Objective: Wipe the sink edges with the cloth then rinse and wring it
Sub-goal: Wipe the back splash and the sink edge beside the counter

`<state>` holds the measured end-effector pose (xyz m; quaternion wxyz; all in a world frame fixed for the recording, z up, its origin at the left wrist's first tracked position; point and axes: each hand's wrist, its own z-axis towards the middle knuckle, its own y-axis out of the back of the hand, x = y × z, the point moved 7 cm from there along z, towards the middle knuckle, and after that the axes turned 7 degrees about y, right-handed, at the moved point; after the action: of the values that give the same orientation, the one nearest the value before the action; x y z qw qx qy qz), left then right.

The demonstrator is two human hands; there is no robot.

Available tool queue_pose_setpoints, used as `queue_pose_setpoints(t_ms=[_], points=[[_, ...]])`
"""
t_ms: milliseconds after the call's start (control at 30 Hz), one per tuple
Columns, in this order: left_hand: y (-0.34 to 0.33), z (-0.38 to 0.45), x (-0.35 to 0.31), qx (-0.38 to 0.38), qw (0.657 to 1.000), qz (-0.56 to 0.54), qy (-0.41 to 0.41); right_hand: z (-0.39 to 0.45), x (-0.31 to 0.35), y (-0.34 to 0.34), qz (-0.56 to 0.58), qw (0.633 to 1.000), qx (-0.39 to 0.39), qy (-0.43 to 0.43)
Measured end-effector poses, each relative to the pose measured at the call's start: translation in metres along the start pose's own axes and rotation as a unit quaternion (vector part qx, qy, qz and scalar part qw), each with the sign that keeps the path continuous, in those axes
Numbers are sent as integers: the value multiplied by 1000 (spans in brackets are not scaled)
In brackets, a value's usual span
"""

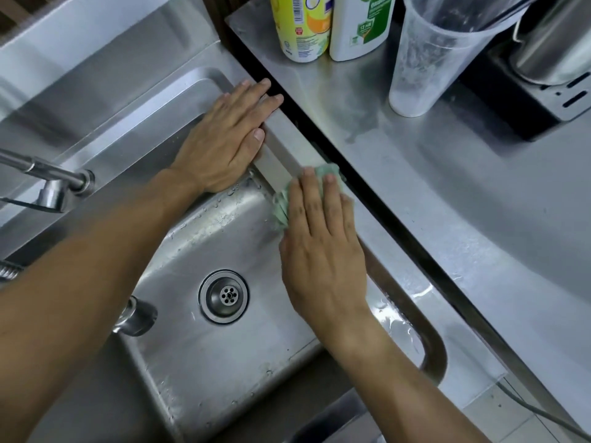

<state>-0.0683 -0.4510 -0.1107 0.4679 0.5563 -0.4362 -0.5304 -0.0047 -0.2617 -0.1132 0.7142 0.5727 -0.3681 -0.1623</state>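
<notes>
Two hands on sink (224, 362) right edge: right hand (323, 238) fingers straight, flat, pressing cloth (281, 207); left hand (224, 139) fingers straight, together, bracing farther along. Keep pressure even; wipe full length of edge.

Your head camera looks steeply down, close over your hands at the sink (198, 330) and worktop (447, 174).

most of the green cloth (323, 179) lies hidden under the right hand (323, 238). the yellow bottle (300, 27), white bottle (359, 25) and metal appliance (550, 46) are cut off by the top edge. the faucet (48, 180) runs out of the left edge.
</notes>
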Motion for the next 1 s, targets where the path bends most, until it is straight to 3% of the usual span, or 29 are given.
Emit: queue_pose_setpoints(t_ms=[133,300,533,767,1000], points=[[5,-5,-9,-5,1000,-14,16,30,3,-2,14,1000,9,20],[-5,-15,-54,-11,997,-49,-53,-36,-15,10,17,1000,-4,18],[-12,-13,-55,2,999,-15,-32,16,-5,1,29,999,7,26],[-10,-15,-59,5,1000,-10,-18,-68,-28,14,-8,998,34,58],[-10,-18,-59,32,999,10,4,-22,-21,11,44,996,31,69]])
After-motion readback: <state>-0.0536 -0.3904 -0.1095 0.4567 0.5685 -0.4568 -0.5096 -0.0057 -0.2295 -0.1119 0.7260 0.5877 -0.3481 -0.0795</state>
